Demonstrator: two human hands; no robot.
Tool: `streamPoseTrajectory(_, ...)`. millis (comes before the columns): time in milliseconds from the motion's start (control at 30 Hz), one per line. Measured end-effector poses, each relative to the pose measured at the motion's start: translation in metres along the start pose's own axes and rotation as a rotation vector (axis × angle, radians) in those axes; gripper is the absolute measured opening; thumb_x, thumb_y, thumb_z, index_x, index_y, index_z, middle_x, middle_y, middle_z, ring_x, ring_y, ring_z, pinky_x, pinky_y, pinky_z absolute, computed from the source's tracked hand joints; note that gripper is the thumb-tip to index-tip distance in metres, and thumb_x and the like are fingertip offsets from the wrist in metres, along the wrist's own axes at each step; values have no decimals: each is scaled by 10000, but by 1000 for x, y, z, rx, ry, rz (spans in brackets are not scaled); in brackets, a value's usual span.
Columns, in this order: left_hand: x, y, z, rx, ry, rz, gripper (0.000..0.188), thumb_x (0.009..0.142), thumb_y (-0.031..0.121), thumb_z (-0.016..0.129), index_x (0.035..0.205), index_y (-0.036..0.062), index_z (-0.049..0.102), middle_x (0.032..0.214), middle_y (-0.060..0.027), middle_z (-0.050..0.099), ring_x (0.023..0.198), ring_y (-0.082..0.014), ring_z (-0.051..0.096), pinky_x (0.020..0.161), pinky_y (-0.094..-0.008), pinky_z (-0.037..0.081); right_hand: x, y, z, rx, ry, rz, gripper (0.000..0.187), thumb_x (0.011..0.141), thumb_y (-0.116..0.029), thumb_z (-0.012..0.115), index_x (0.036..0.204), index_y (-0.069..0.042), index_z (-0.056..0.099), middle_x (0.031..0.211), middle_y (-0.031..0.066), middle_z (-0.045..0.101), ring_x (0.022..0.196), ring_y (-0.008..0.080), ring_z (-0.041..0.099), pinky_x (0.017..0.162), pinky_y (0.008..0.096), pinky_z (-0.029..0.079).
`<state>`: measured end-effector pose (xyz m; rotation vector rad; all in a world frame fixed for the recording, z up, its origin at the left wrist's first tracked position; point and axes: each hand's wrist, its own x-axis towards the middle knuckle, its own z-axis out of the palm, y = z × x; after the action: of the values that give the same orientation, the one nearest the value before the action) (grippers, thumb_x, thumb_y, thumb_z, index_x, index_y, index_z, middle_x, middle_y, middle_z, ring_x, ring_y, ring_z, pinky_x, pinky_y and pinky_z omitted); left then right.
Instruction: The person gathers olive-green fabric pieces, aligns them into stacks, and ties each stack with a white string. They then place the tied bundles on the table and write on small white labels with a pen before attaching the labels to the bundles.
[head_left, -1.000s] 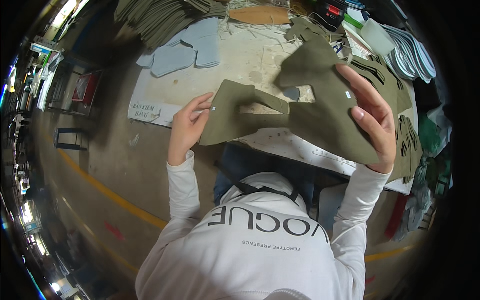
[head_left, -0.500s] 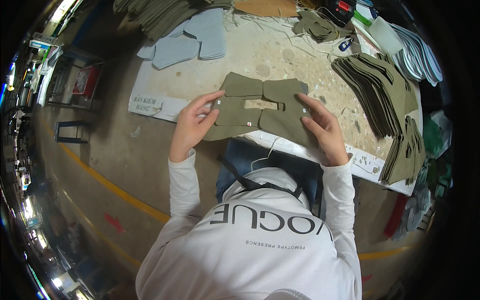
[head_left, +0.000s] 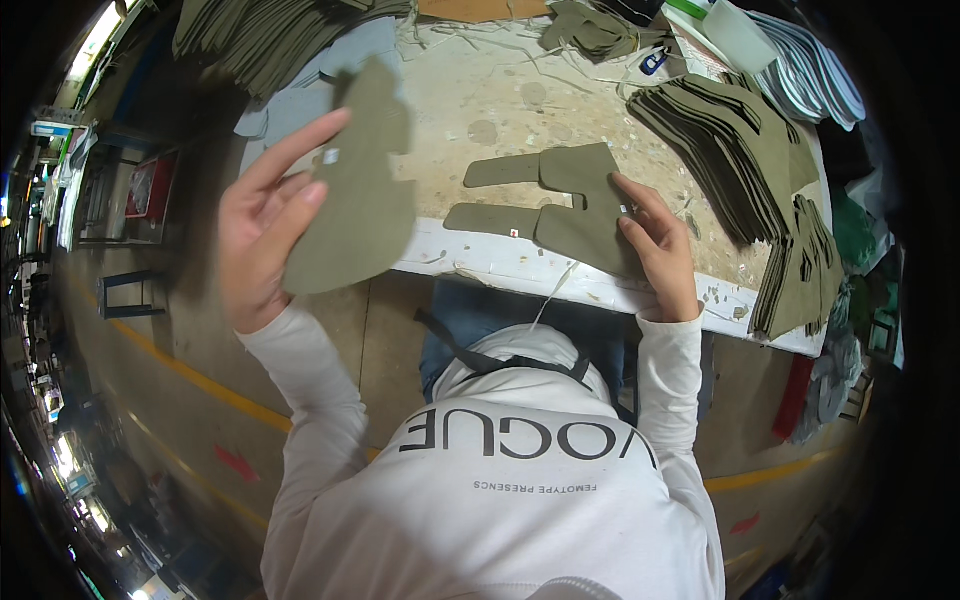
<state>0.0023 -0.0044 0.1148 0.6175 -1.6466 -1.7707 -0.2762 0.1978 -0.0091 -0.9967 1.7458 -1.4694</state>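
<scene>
My left hand pinches an olive-green cut fabric piece at its left edge, lifted above the table's left front; a small white sticker shows near the fingertips. A second olive fabric piece lies at the table's front edge, with two strap-like arms pointing left and a small red-marked sticker on the lower one. Thumb and fingers of my right hand grip its right edge, beside another small white sticker.
A worn, spotted white table spreads in front of me. Stacks of olive pieces fan out at the right, more olive pieces at the far left. Pale grey-blue pieces pile at the far right; a small blue tool lies nearby.
The left olive piece, earlier lying against the right one, has been lifted away up and to the left by my left hand. My right hand keeps its hold.
</scene>
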Motion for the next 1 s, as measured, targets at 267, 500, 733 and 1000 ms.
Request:
streamPoseTrajectory(267, 34, 8, 68, -3, -356, 145, 497, 813, -44, 515, 1302, -97, 449, 1313, -211, 502, 929, -156, 642, 844, -257, 503, 2, 10, 0, 31, 24, -22, 472, 821, 79, 516, 1275, -46, 556, 1188, 42, 552, 871, 72, 527, 779, 190, 418)
streamPoseTrajectory(500, 37, -61, 39, 10, -249, -133, 479, 822, -97, 530, 1296, -29, 502, 1317, -100, 529, 857, -65, 607, 794, -210, 494, 1, 12, -4, -6, 14, -67, 471, 802, 72, 535, 1256, -49, 569, 1165, 36, 573, 810, 47, 517, 707, 173, 415)
streamPoseTrajectory(733, 10, -104, -17, 164, -110, -237, 484, 810, -98, 516, 1284, 2, 534, 1227, -48, 575, 721, -18, 510, 679, -156, 415, 6, -27, -13, 105, -52, 40, 475, 830, 62, 502, 1296, -28, 535, 1306, 53, 516, 1003, 98, 558, 886, 216, 412)
streamPoseTrajectory(1000, -21, -79, -44, 496, 141, -96, 447, 789, -74, 528, 1224, 17, 586, 1192, -51, 596, 730, -47, 547, 672, -184, 447, 35, -124, -41, -164, -59, -286, 421, 837, 34, 519, 1250, -23, 578, 984, 3, 569, 662, 14, 399, 591, 170, 357)
